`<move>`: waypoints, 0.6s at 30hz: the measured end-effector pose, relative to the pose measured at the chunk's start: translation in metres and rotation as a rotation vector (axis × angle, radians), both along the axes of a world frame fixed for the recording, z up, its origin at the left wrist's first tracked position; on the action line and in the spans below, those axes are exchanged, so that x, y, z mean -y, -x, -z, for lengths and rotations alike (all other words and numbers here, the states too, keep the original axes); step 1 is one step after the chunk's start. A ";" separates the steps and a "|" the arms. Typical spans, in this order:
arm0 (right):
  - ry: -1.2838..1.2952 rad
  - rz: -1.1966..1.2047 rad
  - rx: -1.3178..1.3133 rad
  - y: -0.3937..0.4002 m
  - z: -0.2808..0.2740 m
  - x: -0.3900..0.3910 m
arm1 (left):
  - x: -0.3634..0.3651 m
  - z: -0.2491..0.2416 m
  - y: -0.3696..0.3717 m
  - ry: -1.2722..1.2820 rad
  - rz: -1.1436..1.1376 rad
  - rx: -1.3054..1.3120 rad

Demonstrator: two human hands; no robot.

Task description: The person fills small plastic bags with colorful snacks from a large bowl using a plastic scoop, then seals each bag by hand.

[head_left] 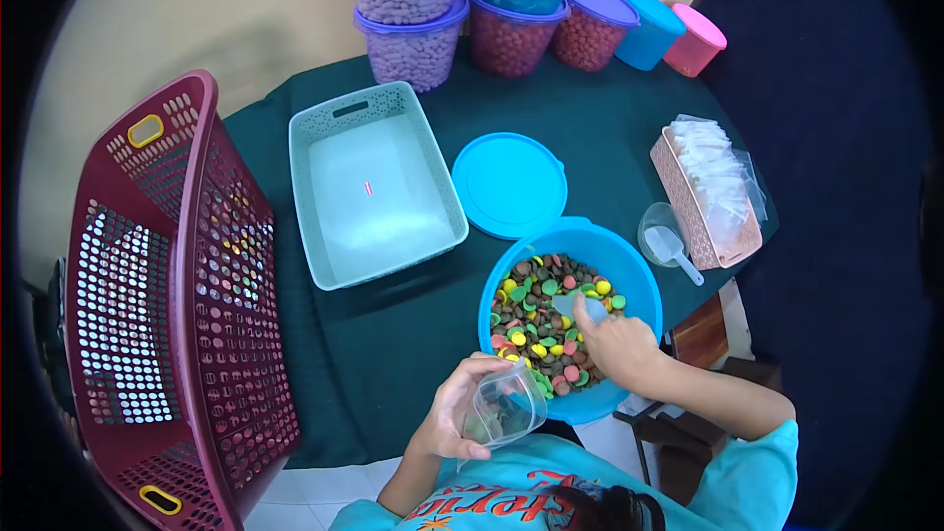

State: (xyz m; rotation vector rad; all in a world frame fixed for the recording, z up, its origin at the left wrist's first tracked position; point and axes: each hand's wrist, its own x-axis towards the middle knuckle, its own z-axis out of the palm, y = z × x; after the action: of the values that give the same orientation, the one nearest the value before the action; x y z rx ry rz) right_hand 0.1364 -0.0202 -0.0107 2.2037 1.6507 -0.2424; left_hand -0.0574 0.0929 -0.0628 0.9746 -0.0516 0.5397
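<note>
My left hand (pixel 454 411) is wrapped round a clear plastic cup (pixel 511 405), tilted beside the near rim of a round blue tub (pixel 646 280). A few colored pieces show through the cup's wall. The tub holds many flat round candies (pixel 541 334) in brown, green, yellow and coral. Over the tub, my right hand (pixel 621 346) is closed on a pale scoop (pixel 568 305), whose front rests among the candies. Its handle is mostly hidden by the fingers. A flat blue lid (pixel 509 185) lies just beyond the tub.
A pale green basket (pixel 305 206) with a small red-and-white strip stands left of the lid. A tall maroon basket (pixel 187 265) is at far left. Right are a pink basket (pixel 678 202) of clear bags and a cup with a white scoop (pixel 669 244). Lidded tubs (pixel 511 44) line the back.
</note>
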 end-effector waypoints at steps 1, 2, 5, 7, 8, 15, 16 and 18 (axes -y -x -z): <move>-0.007 -0.014 -0.033 0.002 -0.001 0.001 | 0.000 0.000 0.001 0.086 0.028 0.000; 0.089 0.002 -0.044 0.006 -0.008 0.000 | -0.001 -0.001 0.000 0.080 0.021 0.008; 0.144 0.087 0.022 0.021 -0.001 -0.001 | -0.003 -0.002 0.002 0.037 0.010 -0.034; 0.112 0.124 0.030 0.020 0.008 0.002 | 0.000 -0.003 0.002 0.023 0.008 -0.054; 0.069 0.131 -0.008 0.019 0.011 0.004 | 0.002 -0.002 0.001 0.021 -0.005 -0.048; 0.089 0.221 -0.285 0.007 0.013 0.001 | 0.003 -0.008 -0.002 -0.119 -0.044 -0.041; 0.077 0.149 -0.034 0.022 0.026 0.004 | 0.004 -0.007 -0.002 -0.120 -0.040 -0.045; 0.077 0.035 0.280 0.033 0.033 0.006 | 0.006 -0.004 -0.002 -0.063 -0.042 -0.026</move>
State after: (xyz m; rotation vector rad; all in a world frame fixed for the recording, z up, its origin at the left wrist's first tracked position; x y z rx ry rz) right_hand 0.1038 -0.0259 -0.0434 2.1008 1.4285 -0.0050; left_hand -0.0552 0.0872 -0.0586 1.0458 -0.0250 0.5672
